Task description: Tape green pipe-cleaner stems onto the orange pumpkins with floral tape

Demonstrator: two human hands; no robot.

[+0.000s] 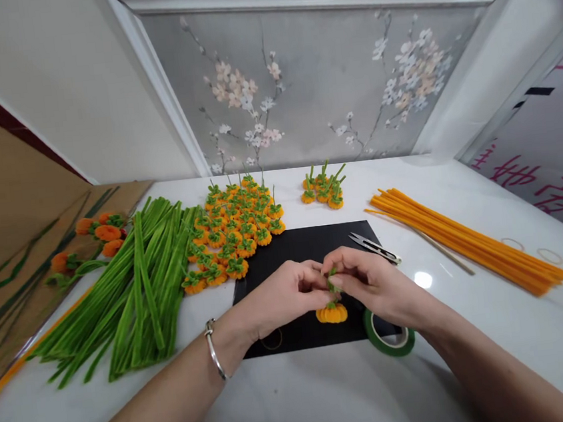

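Over the black mat (305, 249), a small orange pipe-cleaner pumpkin (331, 314) hangs below my fingertips by its green top. My left hand (290, 294), with a silver bracelet at the wrist, is closed in a pinch at the base of the green stem. Thumb and fingers of my right hand (364, 279) pinch the upper part of the same green pipe cleaner (333, 276). Fingers partly hide the stem. A roll of green tape (392, 348) lies just under my right wrist, and silver thread snips (374, 248) rest beyond that hand.
Left of the mat lie green pipe cleaners (143, 286) and rows of finished orange pumpkins (235, 226). A smaller pumpkin group (324, 190) stands farther back. Orange pipe cleaners (470, 241) and a thin stick (444, 252) lie right. Orange flowers (107, 232) sit far left.
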